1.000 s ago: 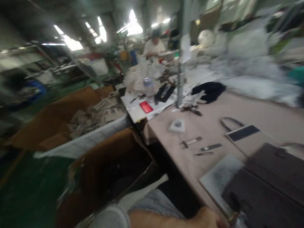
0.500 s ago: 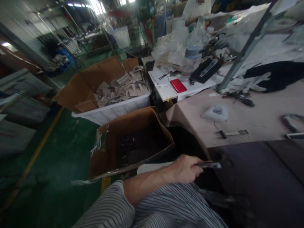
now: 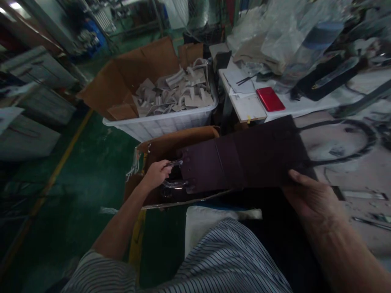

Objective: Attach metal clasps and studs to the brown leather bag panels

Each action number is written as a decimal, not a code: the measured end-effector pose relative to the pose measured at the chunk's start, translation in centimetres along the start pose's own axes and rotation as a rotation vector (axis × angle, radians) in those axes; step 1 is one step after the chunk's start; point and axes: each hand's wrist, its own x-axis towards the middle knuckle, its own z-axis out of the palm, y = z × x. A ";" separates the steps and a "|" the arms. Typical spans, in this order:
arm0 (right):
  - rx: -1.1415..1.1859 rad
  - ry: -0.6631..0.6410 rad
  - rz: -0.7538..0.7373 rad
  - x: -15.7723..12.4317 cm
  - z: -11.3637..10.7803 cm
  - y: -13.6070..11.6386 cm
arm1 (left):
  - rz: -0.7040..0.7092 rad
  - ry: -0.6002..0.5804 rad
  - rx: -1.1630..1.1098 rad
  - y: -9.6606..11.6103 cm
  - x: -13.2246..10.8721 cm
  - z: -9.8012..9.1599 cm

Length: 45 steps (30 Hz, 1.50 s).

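Note:
A long, flat, dark maroon handbag panel [image 3: 232, 158] stretches between my two hands, with a handle at each end. My left hand [image 3: 157, 174] is closed around the plastic-wrapped handle [image 3: 176, 163] at its left end. At the other end, my right hand [image 3: 308, 193] grips the panel's lower edge, thumb on top and fingers hidden underneath. Beyond that hand, a dark looped handle [image 3: 366, 136] reaches over the table. The panel's left part hangs above an open cardboard box [image 3: 180, 138], whose dark contents are mostly covered.
Behind the box stands a white plastic crate [image 3: 165, 125] of pale handled pieces, lined with cardboard [image 3: 143, 61]. A red phone [image 3: 270, 99] lies on the white table at right, near plastic bags [image 3: 275, 36]. A caliper-like tool [image 3: 363, 195] lies on the right-hand table.
My left hand has moved left over the box, drawing the panel off the table by its wrapped handle. My right hand has come into view, holding the panel's right end.

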 end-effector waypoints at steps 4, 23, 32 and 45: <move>0.166 -0.060 0.217 1.0 5.2 1.6 | -0.122 0.054 0.021 -3.8 -0.6 -3.0; -0.429 -0.287 0.346 -0.9 13.6 11.6 | -0.574 0.126 -0.055 -12.6 0.0 -4.0; -0.591 -0.279 0.270 1.7 14.4 13.8 | -0.421 0.388 0.231 -9.6 7.3 -3.0; -0.724 0.019 -0.024 -8.8 0.9 8.0 | -0.091 0.030 0.196 -4.4 0.1 9.4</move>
